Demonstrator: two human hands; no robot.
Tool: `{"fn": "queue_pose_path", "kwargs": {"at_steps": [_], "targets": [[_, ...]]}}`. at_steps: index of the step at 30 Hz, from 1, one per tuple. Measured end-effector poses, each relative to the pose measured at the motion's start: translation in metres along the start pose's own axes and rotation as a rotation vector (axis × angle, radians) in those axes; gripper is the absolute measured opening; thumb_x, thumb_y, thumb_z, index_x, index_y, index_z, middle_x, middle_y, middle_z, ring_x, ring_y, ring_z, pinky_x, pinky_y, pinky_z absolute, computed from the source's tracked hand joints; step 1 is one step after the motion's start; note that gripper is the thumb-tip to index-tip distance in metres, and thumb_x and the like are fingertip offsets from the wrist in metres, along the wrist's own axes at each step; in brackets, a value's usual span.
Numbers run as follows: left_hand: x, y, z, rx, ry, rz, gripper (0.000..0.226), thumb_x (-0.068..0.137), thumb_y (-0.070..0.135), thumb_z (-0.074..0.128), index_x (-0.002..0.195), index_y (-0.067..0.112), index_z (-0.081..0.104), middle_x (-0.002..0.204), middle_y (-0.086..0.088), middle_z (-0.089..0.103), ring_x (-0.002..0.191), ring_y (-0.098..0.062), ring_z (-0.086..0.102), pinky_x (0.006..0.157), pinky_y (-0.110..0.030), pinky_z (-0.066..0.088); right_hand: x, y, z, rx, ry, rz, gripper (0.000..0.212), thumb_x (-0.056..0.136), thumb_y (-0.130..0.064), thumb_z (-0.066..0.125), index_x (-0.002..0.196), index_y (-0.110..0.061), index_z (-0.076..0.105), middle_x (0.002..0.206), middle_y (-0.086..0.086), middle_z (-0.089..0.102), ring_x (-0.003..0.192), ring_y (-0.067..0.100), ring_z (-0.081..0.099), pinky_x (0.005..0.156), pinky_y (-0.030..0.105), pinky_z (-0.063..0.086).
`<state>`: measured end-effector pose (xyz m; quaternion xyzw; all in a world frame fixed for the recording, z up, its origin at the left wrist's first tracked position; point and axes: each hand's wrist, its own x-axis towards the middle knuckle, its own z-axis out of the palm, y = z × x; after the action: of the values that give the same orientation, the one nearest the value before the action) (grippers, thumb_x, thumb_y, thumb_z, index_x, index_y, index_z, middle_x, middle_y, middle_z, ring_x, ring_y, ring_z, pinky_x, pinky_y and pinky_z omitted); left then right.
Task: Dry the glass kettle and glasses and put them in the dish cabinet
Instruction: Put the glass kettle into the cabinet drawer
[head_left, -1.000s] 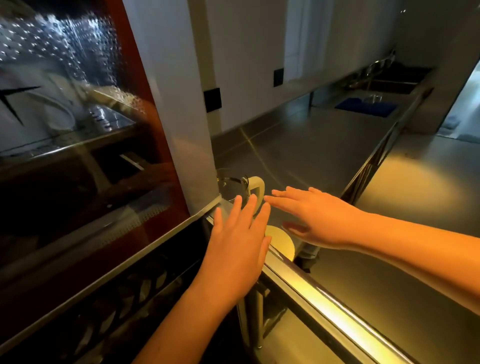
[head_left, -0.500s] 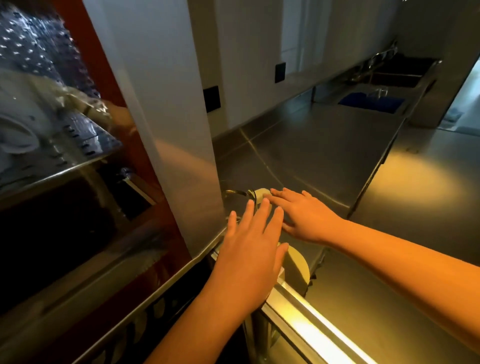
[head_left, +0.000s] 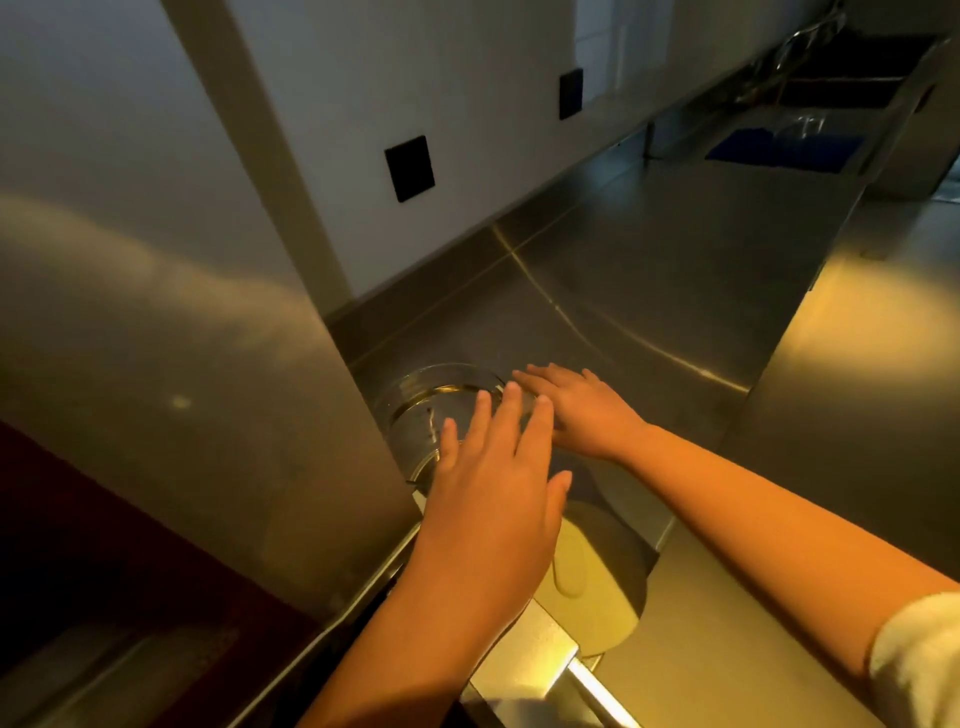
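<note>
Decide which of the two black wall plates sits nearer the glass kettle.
The larger-looking plate, close behind the kettle; the other plate is farther along, toward the sink.

Quick head count, nothing fancy. Two hands: the left hand (head_left: 488, 499) and the right hand (head_left: 584, 410). One glass kettle (head_left: 421, 410). One counter (head_left: 649, 270). One pale yellow round piece (head_left: 597, 577), no clue what it is. Two black wall plates: the near wall plate (head_left: 410, 168) and the far wall plate (head_left: 570, 93). One blue cloth (head_left: 779, 150). One sink (head_left: 841, 88). One steel cabinet (head_left: 208, 364). One white sleeve (head_left: 914, 660). Can't make out any drinking glasses for sure.
</note>
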<state>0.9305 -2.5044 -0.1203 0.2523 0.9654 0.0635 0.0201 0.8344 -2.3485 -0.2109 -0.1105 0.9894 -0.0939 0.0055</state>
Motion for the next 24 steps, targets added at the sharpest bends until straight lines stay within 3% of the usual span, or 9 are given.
{"fn": "queue_pose_path", "kwargs": {"at_steps": [5, 8, 13, 16, 20, 24], "targets": [[-0.001, 0.000, -0.001, -0.006, 0.021, -0.001, 0.058, 0.099, 0.040, 0.023, 0.147, 0.029, -0.008, 0.156, 0.006, -0.013, 0.142, -0.014, -0.015, 0.103, -0.028, -0.014, 0.016, 0.003, 0.020, 0.054, 0.039, -0.036, 0.060, 0.091, -0.036, 0.051, 0.144, -0.026, 0.025, 0.150, 0.003, 0.027, 0.136, 0.020, 0.027, 0.109, 0.046, 0.024], [-0.004, 0.000, -0.002, -0.003, -0.002, -0.007, 0.059, 0.099, 0.040, 0.021, 0.146, 0.030, -0.013, 0.155, 0.008, -0.017, 0.141, -0.012, -0.018, 0.101, -0.028, -0.017, 0.021, 0.002, 0.025, 0.095, 0.079, -0.058, 0.058, 0.090, -0.030, 0.056, 0.142, -0.022, 0.032, 0.136, 0.007, 0.040, 0.122, 0.024, 0.042, 0.098, 0.038, 0.038], [-0.007, 0.000, -0.001, -0.009, -0.031, -0.001, 0.058, 0.098, 0.041, 0.020, 0.145, 0.032, -0.014, 0.154, 0.010, -0.019, 0.135, -0.005, -0.025, 0.101, -0.029, -0.019, 0.023, 0.006, 0.031, 0.172, 0.108, -0.070, 0.049, 0.087, -0.020, 0.060, 0.133, -0.017, 0.043, 0.123, 0.011, 0.043, 0.111, 0.029, 0.046, 0.086, 0.035, 0.042], [-0.008, 0.000, 0.000, -0.025, -0.035, 0.001, 0.058, 0.099, 0.041, 0.020, 0.145, 0.033, -0.013, 0.154, 0.011, -0.019, 0.126, 0.000, -0.028, 0.101, -0.029, -0.019, 0.029, 0.008, 0.031, 0.220, 0.057, -0.058, 0.042, 0.086, -0.017, 0.060, 0.125, -0.017, 0.045, 0.116, 0.011, 0.041, 0.103, 0.027, 0.047, 0.080, 0.031, 0.040], [-0.008, 0.000, 0.001, -0.033, -0.024, -0.010, 0.056, 0.099, 0.039, 0.021, 0.146, 0.032, -0.010, 0.154, 0.010, -0.017, 0.138, -0.008, -0.022, 0.101, -0.029, -0.018, 0.040, 0.010, 0.024, 0.291, -0.080, -0.038, 0.029, 0.085, -0.015, 0.061, 0.111, -0.015, 0.049, 0.103, 0.005, 0.045, 0.099, 0.025, 0.051, 0.073, 0.025, 0.035], [-0.008, -0.001, 0.004, -0.030, -0.007, -0.011, 0.056, 0.099, 0.039, 0.021, 0.146, 0.032, -0.007, 0.154, 0.010, -0.016, 0.140, -0.009, -0.020, 0.101, -0.029, -0.019, 0.049, 0.011, 0.017, 0.279, -0.124, -0.026, 0.023, 0.084, -0.011, 0.061, 0.106, -0.008, 0.054, 0.108, 0.013, 0.056, 0.101, 0.027, 0.053, 0.074, 0.026, 0.035]]}}
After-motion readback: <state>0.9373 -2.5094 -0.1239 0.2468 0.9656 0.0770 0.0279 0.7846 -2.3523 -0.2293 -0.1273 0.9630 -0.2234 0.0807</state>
